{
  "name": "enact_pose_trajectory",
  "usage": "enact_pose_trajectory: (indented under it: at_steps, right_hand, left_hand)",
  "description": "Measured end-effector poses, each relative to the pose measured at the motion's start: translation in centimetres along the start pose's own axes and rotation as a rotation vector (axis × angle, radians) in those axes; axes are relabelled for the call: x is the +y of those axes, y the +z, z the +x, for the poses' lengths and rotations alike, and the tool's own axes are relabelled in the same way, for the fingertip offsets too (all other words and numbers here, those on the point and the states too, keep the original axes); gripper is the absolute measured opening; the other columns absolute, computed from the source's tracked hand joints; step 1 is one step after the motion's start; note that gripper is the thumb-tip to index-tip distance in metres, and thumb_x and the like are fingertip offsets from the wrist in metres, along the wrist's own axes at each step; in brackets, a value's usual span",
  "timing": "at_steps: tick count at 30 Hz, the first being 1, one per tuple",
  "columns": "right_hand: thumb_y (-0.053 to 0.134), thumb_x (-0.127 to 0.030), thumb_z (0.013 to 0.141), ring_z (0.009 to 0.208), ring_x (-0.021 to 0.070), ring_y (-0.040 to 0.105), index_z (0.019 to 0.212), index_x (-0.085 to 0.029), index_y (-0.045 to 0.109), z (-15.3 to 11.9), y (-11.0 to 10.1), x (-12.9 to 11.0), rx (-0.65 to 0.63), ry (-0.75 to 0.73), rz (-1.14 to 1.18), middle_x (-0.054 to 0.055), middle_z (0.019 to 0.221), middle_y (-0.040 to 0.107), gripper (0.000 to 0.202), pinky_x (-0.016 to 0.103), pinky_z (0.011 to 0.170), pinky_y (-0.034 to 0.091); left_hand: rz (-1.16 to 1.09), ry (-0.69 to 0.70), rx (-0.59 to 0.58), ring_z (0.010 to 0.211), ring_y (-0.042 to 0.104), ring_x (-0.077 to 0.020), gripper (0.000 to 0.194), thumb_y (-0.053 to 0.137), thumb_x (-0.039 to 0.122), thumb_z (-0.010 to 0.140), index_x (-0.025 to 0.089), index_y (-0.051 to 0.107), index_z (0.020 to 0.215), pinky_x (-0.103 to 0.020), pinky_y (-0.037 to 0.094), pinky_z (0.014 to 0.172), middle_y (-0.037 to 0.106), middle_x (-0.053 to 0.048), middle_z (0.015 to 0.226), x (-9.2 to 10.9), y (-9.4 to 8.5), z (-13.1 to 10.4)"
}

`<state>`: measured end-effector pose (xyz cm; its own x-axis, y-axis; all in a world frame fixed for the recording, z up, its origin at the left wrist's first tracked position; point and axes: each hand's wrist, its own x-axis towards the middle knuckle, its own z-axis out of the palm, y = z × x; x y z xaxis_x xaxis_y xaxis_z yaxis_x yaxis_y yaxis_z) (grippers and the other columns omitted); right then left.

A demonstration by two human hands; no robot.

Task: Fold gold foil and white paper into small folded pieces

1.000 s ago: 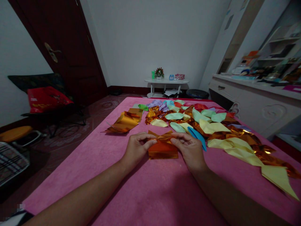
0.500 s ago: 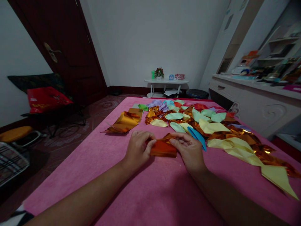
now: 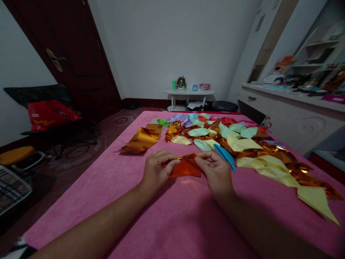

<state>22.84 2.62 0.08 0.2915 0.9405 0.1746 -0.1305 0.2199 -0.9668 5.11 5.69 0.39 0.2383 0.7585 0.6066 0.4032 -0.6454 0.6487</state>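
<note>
A sheet of shiny orange-gold foil paper is held up between my two hands, its upper edge folded over. My left hand pinches it at the left, thumb on the near face. At the upper right corner, my right hand pinches it between thumb and fingers. Left of the hands lies a stack of gold foil sheets, curling up. Just past my right hand rests a blue folded paper. Beyond spread many folded papers, among them a pale green one and a yellow one.
The pink cloth-covered table fills the foreground. A small white table with a potted plant stands by the far wall. A white cabinet is at the right, and a chair with a red bag at the left.
The foil sheet's top edge has turned from a raised, uneven flap into a straighter fold. My left fingers have shifted slightly along it. The view has moved a little.
</note>
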Motion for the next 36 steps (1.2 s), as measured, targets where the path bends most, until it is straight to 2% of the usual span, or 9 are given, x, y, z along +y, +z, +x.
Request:
enact_pose_trajectory:
  at_steps: [5, 11, 15, 19, 23, 25, 29, 32, 36]
  right_hand:
    - [0.079, -0.036, 0.065, 0.065, 0.0165, 0.063, 0.075, -0.021, 0.066, 0.04, -0.13, -0.15, -0.006, -0.027, -0.044, 0.001, 0.072, 0.068, 0.022, 0.029, 0.063, 0.053]
    - [0.073, -0.031, 0.072, 0.079, 0.0177, 0.062, 0.071, -0.021, 0.067, 0.14, -0.18, -0.32, -0.06, -0.206, -0.122, 0.003, 0.084, 0.067, 0.011, 0.028, 0.07, 0.051]
    - [0.072, -0.03, 0.073, 0.09, 0.0204, 0.063, 0.07, -0.022, 0.066, 0.05, -0.32, -0.35, -0.092, -0.171, -0.072, 0.005, 0.096, 0.068, 0.011, 0.032, 0.079, 0.051]
    - [0.071, -0.029, 0.074, 0.088, 0.02, 0.062, 0.07, -0.021, 0.064, 0.09, -0.36, -0.28, -0.104, -0.174, -0.067, 0.005, 0.095, 0.066, 0.011, 0.031, 0.076, 0.051]
    - [0.071, -0.025, 0.074, 0.103, 0.0207, 0.059, 0.09, -0.023, 0.066, 0.14, -0.29, -0.33, -0.106, -0.229, -0.082, 0.006, 0.115, 0.062, 0.016, 0.03, 0.081, 0.05]
    - [0.071, -0.027, 0.075, 0.093, 0.0195, 0.061, 0.096, -0.023, 0.068, 0.17, -0.32, -0.28, -0.144, -0.201, -0.137, 0.005, 0.107, 0.066, 0.021, 0.031, 0.079, 0.05]
    - [0.07, -0.029, 0.075, 0.07, 0.0172, 0.061, 0.072, -0.02, 0.071, 0.33, -0.63, 0.05, -0.129, -0.163, -0.253, 0.002, 0.071, 0.068, 0.009, 0.029, 0.068, 0.049]
    - [0.071, -0.03, 0.073, 0.065, 0.0161, 0.058, 0.068, -0.021, 0.069, 0.52, -0.93, 0.17, -0.052, -0.174, -0.253, 0.0, 0.067, 0.066, 0.01, 0.028, 0.062, 0.047]
    - [0.068, -0.028, 0.076, 0.064, 0.0159, 0.058, 0.068, -0.021, 0.067, 0.57, -0.96, -0.07, -0.064, -0.226, -0.289, 0.0, 0.067, 0.065, 0.011, 0.027, 0.059, 0.047]
  left_hand:
    - [-0.022, -0.016, -0.001, 0.064, 0.058, -0.0148, 0.014, 0.065, 0.028, 0.083, 0.019, 0.075, 0.079, -0.027, 0.042, 0.064, 0.068, -0.004, 0.069, 0.06, -0.03, 0.03]
    - [-0.007, 0.03, -0.018, 0.065, 0.058, -0.0149, 0.014, 0.064, 0.029, 0.084, 0.021, 0.075, 0.08, -0.027, 0.043, 0.065, 0.068, -0.003, 0.069, 0.18, -0.15, 0.0]
    - [0.003, 0.054, -0.035, 0.065, 0.058, -0.0149, 0.012, 0.066, 0.027, 0.083, 0.021, 0.075, 0.079, -0.027, 0.042, 0.065, 0.067, -0.003, 0.068, 0.14, -0.14, -0.02]
    - [-0.008, 0.052, -0.047, 0.064, 0.057, -0.0146, 0.013, 0.066, 0.028, 0.083, 0.02, 0.075, 0.078, -0.027, 0.042, 0.064, 0.066, -0.003, 0.066, 0.16, -0.12, -0.03]
    - [-0.047, 0.052, -0.065, 0.064, 0.058, -0.0144, 0.014, 0.066, 0.029, 0.083, 0.02, 0.075, 0.078, -0.026, 0.042, 0.063, 0.065, -0.003, 0.065, 0.24, -0.14, 0.0]
    - [-0.061, 0.044, -0.078, 0.064, 0.058, -0.0144, 0.014, 0.065, 0.029, 0.083, 0.02, 0.075, 0.079, -0.026, 0.043, 0.063, 0.066, -0.003, 0.066, 0.3, -0.16, 0.03]
    - [-0.044, 0.023, -0.087, 0.064, 0.06, -0.0148, 0.011, 0.067, 0.027, 0.082, 0.021, 0.075, 0.078, -0.027, 0.045, 0.064, 0.069, -0.003, 0.067, 0.34, -0.2, 0.07]
    - [-0.029, 0.002, -0.025, 0.07, 0.064, -0.0161, 0.006, 0.07, 0.025, 0.078, 0.021, 0.075, 0.08, -0.028, 0.048, 0.07, 0.073, -0.003, 0.075, 0.14, -0.18, 0.12]
    - [-0.067, -0.05, 0.043, 0.074, 0.066, -0.0168, 0.013, 0.073, 0.022, 0.074, 0.02, 0.074, 0.088, -0.028, 0.05, 0.071, 0.075, -0.004, 0.082, -0.12, -0.1, 0.29]
